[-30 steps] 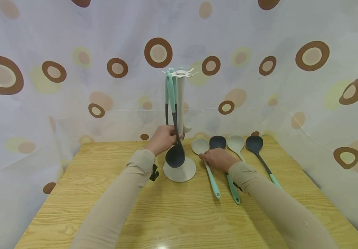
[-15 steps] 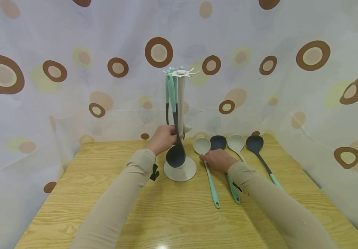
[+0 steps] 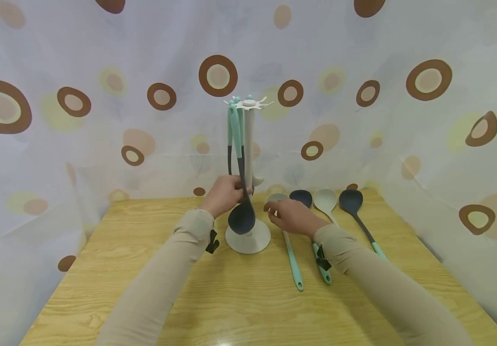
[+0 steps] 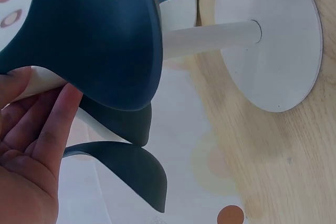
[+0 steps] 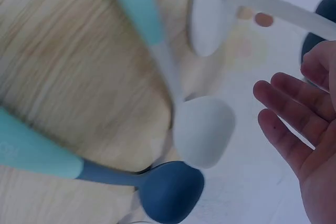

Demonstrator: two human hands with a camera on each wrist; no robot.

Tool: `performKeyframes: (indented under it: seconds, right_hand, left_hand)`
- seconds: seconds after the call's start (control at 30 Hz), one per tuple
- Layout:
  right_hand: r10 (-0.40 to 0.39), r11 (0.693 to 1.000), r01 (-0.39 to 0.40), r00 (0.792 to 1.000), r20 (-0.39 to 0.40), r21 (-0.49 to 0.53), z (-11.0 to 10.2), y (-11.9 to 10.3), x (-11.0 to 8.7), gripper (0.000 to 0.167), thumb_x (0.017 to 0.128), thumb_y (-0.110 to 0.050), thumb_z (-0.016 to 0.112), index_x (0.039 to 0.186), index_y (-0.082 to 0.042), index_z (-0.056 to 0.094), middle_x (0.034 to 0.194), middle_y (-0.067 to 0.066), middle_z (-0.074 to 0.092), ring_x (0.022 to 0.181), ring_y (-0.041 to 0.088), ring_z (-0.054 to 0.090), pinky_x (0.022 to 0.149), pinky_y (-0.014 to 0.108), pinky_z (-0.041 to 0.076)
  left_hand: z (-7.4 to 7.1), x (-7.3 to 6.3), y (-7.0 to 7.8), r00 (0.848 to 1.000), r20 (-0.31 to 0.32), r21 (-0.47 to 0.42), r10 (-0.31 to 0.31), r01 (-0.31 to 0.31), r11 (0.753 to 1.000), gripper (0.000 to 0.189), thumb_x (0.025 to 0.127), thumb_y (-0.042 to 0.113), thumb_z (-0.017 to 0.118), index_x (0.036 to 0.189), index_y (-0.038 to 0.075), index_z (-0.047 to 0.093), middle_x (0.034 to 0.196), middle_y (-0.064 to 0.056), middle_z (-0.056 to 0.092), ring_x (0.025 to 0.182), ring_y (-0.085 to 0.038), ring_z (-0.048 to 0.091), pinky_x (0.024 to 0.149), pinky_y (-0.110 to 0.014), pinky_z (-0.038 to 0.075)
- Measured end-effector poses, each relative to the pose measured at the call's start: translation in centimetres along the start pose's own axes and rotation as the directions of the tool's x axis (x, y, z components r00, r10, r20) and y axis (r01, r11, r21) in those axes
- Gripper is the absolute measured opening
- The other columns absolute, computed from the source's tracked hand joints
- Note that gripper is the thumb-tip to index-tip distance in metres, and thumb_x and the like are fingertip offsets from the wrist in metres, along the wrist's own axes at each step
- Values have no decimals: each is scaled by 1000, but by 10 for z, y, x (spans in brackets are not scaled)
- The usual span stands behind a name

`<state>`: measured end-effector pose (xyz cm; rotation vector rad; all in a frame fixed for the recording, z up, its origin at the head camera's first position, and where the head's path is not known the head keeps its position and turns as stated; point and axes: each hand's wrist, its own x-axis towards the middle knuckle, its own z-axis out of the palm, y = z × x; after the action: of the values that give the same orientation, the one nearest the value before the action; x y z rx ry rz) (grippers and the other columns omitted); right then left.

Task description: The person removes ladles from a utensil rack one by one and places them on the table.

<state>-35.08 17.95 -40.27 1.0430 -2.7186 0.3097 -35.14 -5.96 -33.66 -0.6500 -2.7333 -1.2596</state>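
Note:
A white utensil stand point(image 3: 248, 241) stands upright on the table, several mint-handled utensils hanging from its hooks. The nearest is a dark blue ladle point(image 3: 242, 219), whose bowl fills much of the left wrist view. My left hand point(image 3: 224, 196) grips the stand's post point(image 4: 215, 40) behind that ladle; its fingertips are partly hidden. My right hand point(image 3: 293, 217) hovers over a white spoon point(image 3: 294, 269) lying on the table, fingers loosely bent and holding nothing. In the right wrist view the white spoon's head point(image 5: 203, 132) lies apart from the fingers.
Right of the white spoon lie a dark blue spoon point(image 3: 302, 196), a second white spoon point(image 3: 325, 199) and a dark ladle point(image 3: 351, 201), handles toward me. A patterned curtain point(image 3: 166, 43) hangs behind the wooden table point(image 3: 231, 302).
The white spoon was slid a little toward me by my right hand, which has since let go and risen slightly to the left. My left hand stays put.

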Motion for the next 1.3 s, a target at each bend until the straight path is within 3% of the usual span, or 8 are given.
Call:
performKeyframes:
  seconds: [0.27,0.5,0.6,0.77,1.0,1.13,1.3]
  right_hand:
    - [98,978,-86,994,-56,188,-24,-16,12,26,105,-25,53,124,-14,67,116,4,72,95,18,69,83,39,56]
    - [159,945,-111,978,-135,308,-36,-30,29,33,107,-30,50,131,-12,62,121,5,70,93,19,68,79,40,56]
    - [160,941,-92,969,-189,324,-40,-35,40,34,107,-31,51,132,-11,61,118,5,71,88,18,68,75,38,55]
    - [151,945,-70,960,-235,320,-42,-43,54,26,105,-33,55,118,-12,64,101,2,72,81,18,67,68,33,52]
    - [198,934,-102,945,-259,341,-40,-50,62,23,102,-34,60,102,-11,62,85,3,69,66,14,63,55,30,48]
    - [213,932,-117,942,-258,343,-39,-52,64,23,101,-33,62,99,-10,61,83,4,69,63,14,61,54,29,48]
    - [217,926,-122,946,-241,357,-40,-54,65,20,102,-28,61,101,-8,61,83,5,69,64,15,60,56,30,48]
  left_hand:
    - [6,-1,-5,999,-35,-18,-15,14,1000,15,97,29,69,95,15,73,88,0,73,84,-16,69,80,-37,56]
    - [9,-4,-11,998,-59,-96,-19,14,995,14,96,25,70,104,13,74,97,-3,77,92,-17,71,86,-39,56]
    - [9,-4,-13,997,-73,-112,-12,4,994,12,95,22,72,102,13,75,97,-3,77,94,-17,72,86,-38,57]
    - [8,-7,-13,994,-105,-60,20,-26,998,9,94,16,68,98,12,75,95,-4,77,90,-20,68,79,-39,57]
    - [4,-14,-11,992,-119,1,39,-39,999,21,95,4,55,104,9,73,98,-7,74,90,-22,64,77,-38,55]
    - [3,-19,-12,986,-151,31,76,-72,997,21,95,3,50,97,7,70,84,-9,65,77,-23,57,68,-34,49]
    - [2,-25,-10,976,-199,0,94,-96,995,24,97,9,47,101,7,70,83,-7,63,78,-22,56,69,-34,48]
